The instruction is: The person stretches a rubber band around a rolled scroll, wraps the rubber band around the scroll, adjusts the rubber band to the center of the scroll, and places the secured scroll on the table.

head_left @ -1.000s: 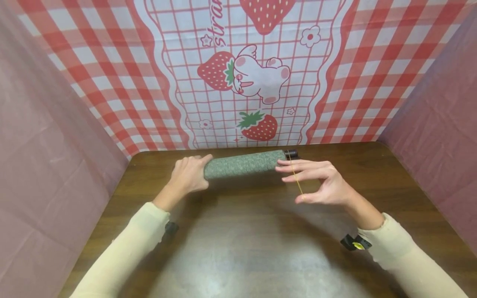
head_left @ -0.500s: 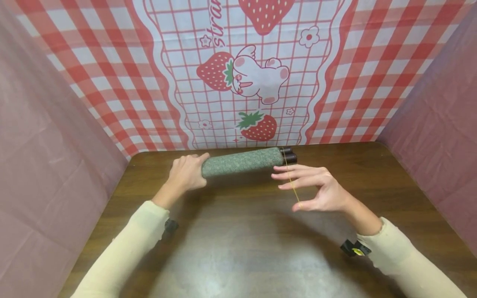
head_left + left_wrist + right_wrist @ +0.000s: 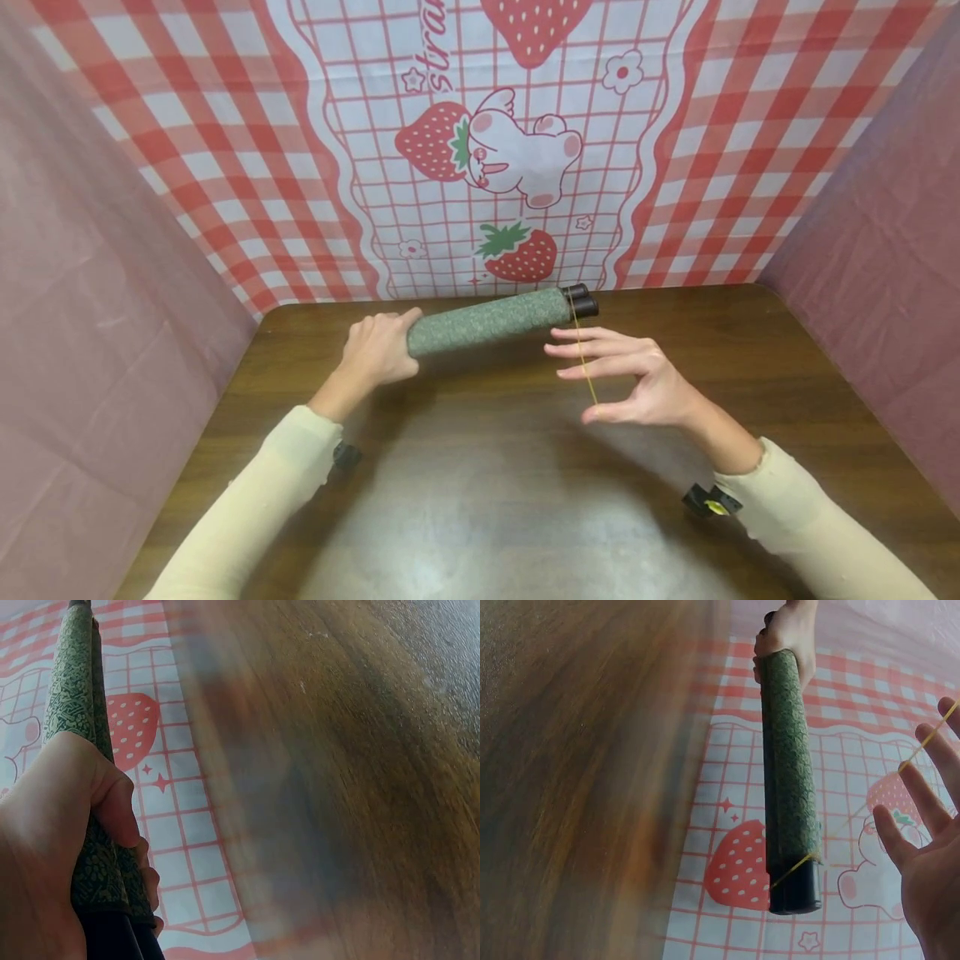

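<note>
A rolled scroll (image 3: 487, 322) in green patterned cloth, with two dark rod ends (image 3: 581, 300) showing at its right end, is held up over the table. My left hand (image 3: 377, 346) grips its left end, thumb and fingers curled round the cloth in the left wrist view. A thin yellow rubber band (image 3: 791, 871) crosses the dark end of the scroll in the right wrist view. From there the band stretches to my right hand (image 3: 637, 375), running past the fingers to the thumb. The fingers of that hand are spread and fairly straight, just right of and below the scroll's end.
The brown wooden table (image 3: 480, 467) lies under both hands. Behind it hangs a red-and-white checked cloth (image 3: 750, 167) with strawberry prints, close behind the scroll. Pink cloth walls (image 3: 97, 333) stand at both sides.
The right end of the scroll has tilted up, and its two rod ends have turned more into view. My right hand has moved slightly left and down, with the rubber band still stretched.
</note>
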The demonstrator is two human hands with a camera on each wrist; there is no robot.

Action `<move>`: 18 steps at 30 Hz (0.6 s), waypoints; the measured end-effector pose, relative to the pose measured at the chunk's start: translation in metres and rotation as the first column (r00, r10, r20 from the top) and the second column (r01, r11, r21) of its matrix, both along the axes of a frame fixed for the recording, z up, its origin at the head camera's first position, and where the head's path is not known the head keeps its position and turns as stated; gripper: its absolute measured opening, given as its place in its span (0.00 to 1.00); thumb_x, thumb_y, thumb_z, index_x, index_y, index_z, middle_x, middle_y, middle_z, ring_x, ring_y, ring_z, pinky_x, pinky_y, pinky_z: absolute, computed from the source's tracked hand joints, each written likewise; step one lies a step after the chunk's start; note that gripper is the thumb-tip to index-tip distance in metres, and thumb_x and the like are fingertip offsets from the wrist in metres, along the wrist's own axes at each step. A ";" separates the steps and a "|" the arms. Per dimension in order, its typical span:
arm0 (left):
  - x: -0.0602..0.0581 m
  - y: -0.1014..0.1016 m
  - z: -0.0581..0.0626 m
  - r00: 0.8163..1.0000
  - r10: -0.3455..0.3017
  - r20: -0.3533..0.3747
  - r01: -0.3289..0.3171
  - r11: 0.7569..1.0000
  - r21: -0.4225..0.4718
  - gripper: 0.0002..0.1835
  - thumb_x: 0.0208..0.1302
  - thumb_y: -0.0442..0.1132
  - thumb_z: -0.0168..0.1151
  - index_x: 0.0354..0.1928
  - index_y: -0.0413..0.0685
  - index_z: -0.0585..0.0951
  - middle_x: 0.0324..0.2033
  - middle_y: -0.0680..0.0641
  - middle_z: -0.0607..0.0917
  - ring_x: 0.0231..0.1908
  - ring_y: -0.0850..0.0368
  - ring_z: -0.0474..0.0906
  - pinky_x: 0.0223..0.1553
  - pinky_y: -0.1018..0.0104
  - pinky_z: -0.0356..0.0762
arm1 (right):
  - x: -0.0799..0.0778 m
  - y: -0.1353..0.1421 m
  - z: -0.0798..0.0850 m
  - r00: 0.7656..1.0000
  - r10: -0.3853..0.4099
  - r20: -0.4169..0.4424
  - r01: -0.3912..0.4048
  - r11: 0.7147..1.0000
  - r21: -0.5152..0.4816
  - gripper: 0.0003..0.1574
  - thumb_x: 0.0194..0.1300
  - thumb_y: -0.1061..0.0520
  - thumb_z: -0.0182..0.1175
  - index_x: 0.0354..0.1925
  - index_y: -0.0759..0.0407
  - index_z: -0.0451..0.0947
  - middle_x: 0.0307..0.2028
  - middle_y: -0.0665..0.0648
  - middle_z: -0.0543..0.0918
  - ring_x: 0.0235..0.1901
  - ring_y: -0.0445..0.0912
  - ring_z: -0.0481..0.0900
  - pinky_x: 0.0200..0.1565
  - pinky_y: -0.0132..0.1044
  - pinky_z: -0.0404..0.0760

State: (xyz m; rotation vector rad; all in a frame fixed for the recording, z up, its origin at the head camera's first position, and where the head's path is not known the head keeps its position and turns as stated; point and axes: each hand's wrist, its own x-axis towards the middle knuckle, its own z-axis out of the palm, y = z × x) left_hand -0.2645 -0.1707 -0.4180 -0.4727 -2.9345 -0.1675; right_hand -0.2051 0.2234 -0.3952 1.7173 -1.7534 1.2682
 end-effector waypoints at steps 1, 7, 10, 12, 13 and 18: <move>0.000 0.000 0.000 1.000 0.005 0.003 -0.006 1.000 0.007 0.43 0.46 0.42 0.72 0.72 0.57 0.81 0.46 0.38 0.94 0.38 0.36 0.88 0.35 0.42 0.89 | 0.000 -0.001 0.000 1.000 0.000 -0.003 0.000 1.000 -0.004 0.30 0.69 0.46 0.81 0.60 0.65 0.91 0.71 0.63 0.87 0.81 0.52 0.78 0.84 0.44 0.75; 0.001 0.002 0.003 0.999 0.032 0.022 -0.032 0.999 0.033 0.41 0.47 0.42 0.71 0.71 0.58 0.80 0.45 0.38 0.94 0.37 0.37 0.87 0.36 0.43 0.88 | 0.001 -0.003 0.000 1.000 0.001 -0.015 -0.002 1.000 -0.021 0.30 0.69 0.47 0.81 0.60 0.65 0.91 0.72 0.63 0.86 0.82 0.53 0.76 0.85 0.46 0.73; 0.001 0.002 0.004 0.998 0.047 0.031 -0.048 0.998 0.044 0.41 0.47 0.42 0.70 0.71 0.58 0.80 0.45 0.38 0.93 0.37 0.36 0.87 0.37 0.42 0.88 | 0.001 -0.004 0.000 1.000 0.003 -0.021 -0.004 1.000 -0.029 0.30 0.69 0.47 0.81 0.60 0.66 0.91 0.72 0.63 0.86 0.82 0.54 0.76 0.85 0.47 0.73; 0.001 0.002 0.004 0.998 0.058 0.038 -0.060 0.997 0.055 0.40 0.47 0.42 0.70 0.70 0.58 0.80 0.45 0.38 0.93 0.38 0.36 0.87 0.38 0.42 0.88 | 0.001 -0.004 0.000 1.000 0.004 -0.025 -0.004 0.999 -0.034 0.30 0.69 0.47 0.81 0.60 0.66 0.91 0.72 0.63 0.86 0.82 0.55 0.76 0.85 0.48 0.73; 0.002 0.002 0.004 0.997 0.063 0.043 -0.065 0.996 0.062 0.40 0.47 0.42 0.69 0.70 0.58 0.80 0.45 0.37 0.93 0.38 0.35 0.87 0.38 0.41 0.88 | 0.002 -0.005 -0.001 1.000 0.005 -0.025 -0.006 0.999 -0.037 0.30 0.69 0.47 0.81 0.60 0.66 0.91 0.72 0.64 0.86 0.82 0.55 0.76 0.85 0.48 0.73; 0.003 0.001 0.005 0.995 0.079 0.056 -0.083 0.992 0.090 0.40 0.47 0.42 0.69 0.70 0.58 0.81 0.47 0.36 0.93 0.41 0.33 0.88 0.41 0.39 0.88 | 0.003 -0.008 -0.002 1.000 0.009 -0.025 -0.011 0.999 -0.049 0.30 0.69 0.47 0.80 0.60 0.67 0.91 0.72 0.64 0.86 0.82 0.57 0.77 0.85 0.48 0.73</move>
